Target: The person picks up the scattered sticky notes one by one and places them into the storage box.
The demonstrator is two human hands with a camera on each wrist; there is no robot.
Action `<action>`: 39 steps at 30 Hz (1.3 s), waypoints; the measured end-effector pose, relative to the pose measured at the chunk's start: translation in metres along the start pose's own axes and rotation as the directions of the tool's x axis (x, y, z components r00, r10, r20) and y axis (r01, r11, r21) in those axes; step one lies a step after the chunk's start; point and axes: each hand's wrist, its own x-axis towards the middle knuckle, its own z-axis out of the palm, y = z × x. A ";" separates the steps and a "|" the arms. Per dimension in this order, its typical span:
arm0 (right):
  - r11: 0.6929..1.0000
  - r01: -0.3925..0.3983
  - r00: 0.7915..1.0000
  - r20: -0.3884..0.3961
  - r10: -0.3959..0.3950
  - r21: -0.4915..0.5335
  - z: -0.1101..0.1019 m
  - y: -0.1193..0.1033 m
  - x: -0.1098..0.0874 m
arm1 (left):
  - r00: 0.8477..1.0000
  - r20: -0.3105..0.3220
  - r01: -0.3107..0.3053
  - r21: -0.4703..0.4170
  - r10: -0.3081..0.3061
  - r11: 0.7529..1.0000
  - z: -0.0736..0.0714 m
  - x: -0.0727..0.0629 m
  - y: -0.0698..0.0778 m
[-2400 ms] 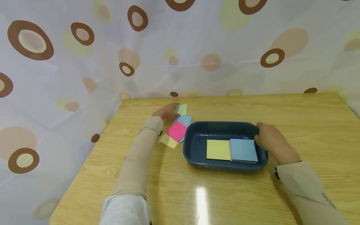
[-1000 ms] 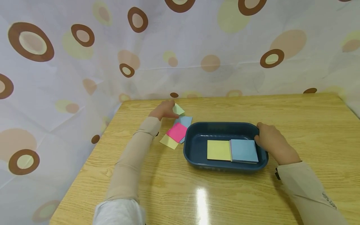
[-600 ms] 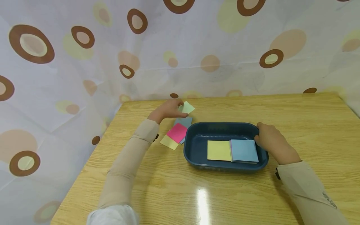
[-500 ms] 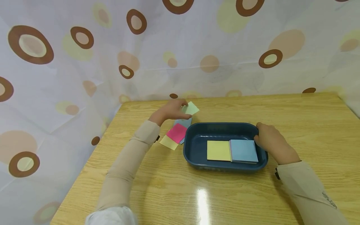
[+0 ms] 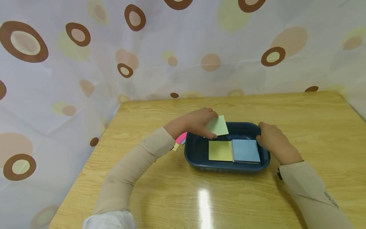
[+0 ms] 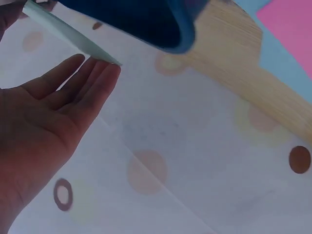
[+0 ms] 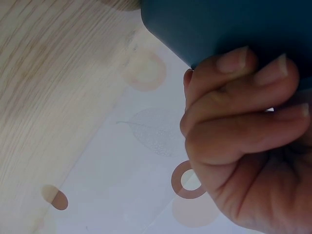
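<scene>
Over the back left part of a dark blue plastic tub point(image 5: 226, 168), my left hand point(image 5: 197, 122) pinches a pale green sticky note pad point(image 5: 219, 126) between thumb and fingers. Seen edge-on in the left wrist view, the same pad point(image 6: 68, 35) rests against the fingertips. My right hand point(image 5: 275, 142) grips the tub's right end, with the thumb inside the rim. The right wrist view has its fingers curled against the tub's outer wall point(image 7: 214, 29). In the tub lie a yellow pad point(image 5: 220, 150) and, to its right, a blue stack point(image 5: 246, 150).
Left of the tub, a pink note point(image 5: 181, 138), a yellow note point(image 5: 176, 147) and a bit of blue lie on the wooden table point(image 5: 160, 190), partly hidden by my left arm. A patterned cloth point(image 5: 183, 63) hangs behind the table.
My left hand has picked the pale green pad off the table and carried it right, over the tub. My right hand has kept its grip on the tub's end.
</scene>
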 end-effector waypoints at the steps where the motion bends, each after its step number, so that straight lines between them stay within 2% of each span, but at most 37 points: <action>1: 1.000 0.000 1.000 -0.001 0.000 0.000 0.000 0.000 0.000 | 0.999 0.039 -0.008 0.044 0.006 0.999 0.002 0.002 0.007; 3: 1.000 0.000 1.000 -0.003 0.000 0.002 -0.001 0.001 0.001 | 0.993 0.122 -0.022 0.136 0.006 0.990 0.007 0.008 0.020; 6: 1.000 -0.001 1.000 -0.004 0.001 0.006 -0.002 0.001 0.001 | 0.974 0.225 -0.062 0.275 -0.001 0.959 0.017 0.015 0.034; 9: 1.000 -0.009 1.000 0.004 0.009 0.007 -0.001 0.000 0.001 | 0.956 0.292 -0.087 0.338 -0.016 0.937 0.026 0.022 0.043; 12: 1.000 -0.014 1.000 0.007 0.014 0.008 0.000 -0.002 0.001 | 0.942 0.332 -0.087 0.355 -0.039 0.931 0.031 0.026 0.051; 18: 1.000 -0.008 1.000 0.002 0.008 0.006 0.000 -0.003 0.002 | 0.931 0.361 -0.094 0.388 -0.057 0.917 0.039 0.032 0.057; 22: 1.000 -0.013 1.000 0.005 0.013 -0.001 0.000 0.000 0.002 | 0.928 0.367 -0.106 0.402 -0.054 0.909 0.041 0.034 0.058; 30: 1.000 -0.015 1.000 0.008 0.015 0.000 -0.001 0.002 0.001 | 0.937 0.347 -0.100 0.344 -0.028 0.934 0.046 0.036 0.056; 39: 1.000 -0.021 1.000 0.008 0.021 -0.001 0.001 0.002 0.003 | 0.939 0.343 -0.100 0.348 -0.027 0.932 0.052 0.035 0.055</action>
